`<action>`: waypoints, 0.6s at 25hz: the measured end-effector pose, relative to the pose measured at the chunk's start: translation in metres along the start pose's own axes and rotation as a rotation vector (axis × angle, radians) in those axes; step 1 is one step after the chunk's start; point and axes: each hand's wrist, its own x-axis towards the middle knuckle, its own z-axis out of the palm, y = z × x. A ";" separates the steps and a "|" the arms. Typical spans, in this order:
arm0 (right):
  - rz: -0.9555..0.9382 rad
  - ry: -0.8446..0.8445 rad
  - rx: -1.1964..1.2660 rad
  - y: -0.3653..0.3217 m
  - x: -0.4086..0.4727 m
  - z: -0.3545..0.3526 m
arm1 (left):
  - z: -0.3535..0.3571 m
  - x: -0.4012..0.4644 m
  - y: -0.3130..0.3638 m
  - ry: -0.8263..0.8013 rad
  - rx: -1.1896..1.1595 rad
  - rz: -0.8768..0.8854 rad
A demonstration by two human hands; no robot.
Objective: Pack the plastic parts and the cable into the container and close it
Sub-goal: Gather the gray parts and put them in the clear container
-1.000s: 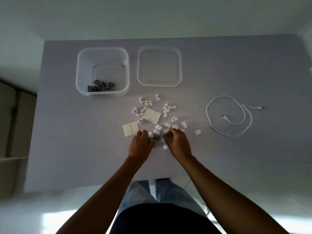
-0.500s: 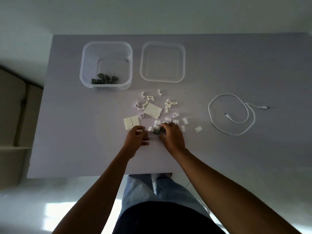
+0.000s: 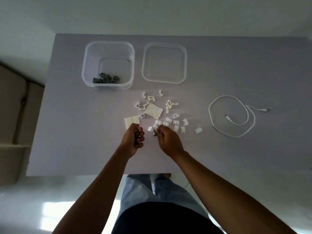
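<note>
A clear square container stands at the table's far left with several grey plastic parts inside. Its lid lies flat to the right of it. Several white plastic parts are scattered mid-table around two flat white plates. A coiled white cable lies to the right. My left hand is curled around grey parts. My right hand pinches a grey part at the near edge of the pile.
The pale table ends just in front of my legs. A beige piece of furniture stands beyond the table's left edge. A white wall rises behind the table.
My left hand has closed around grey parts and lifted slightly off the table. My right hand stays at the pile's near edge, its fingers now on another grey part.
</note>
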 end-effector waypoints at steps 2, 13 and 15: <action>0.024 0.027 -0.073 0.002 0.004 0.005 | 0.002 0.001 0.002 0.058 0.075 0.010; -0.027 0.001 -0.290 0.012 -0.006 0.026 | -0.008 0.003 0.012 0.095 0.047 -0.005; -0.028 0.001 -0.354 0.014 -0.005 0.029 | -0.007 0.003 0.015 0.088 0.056 -0.005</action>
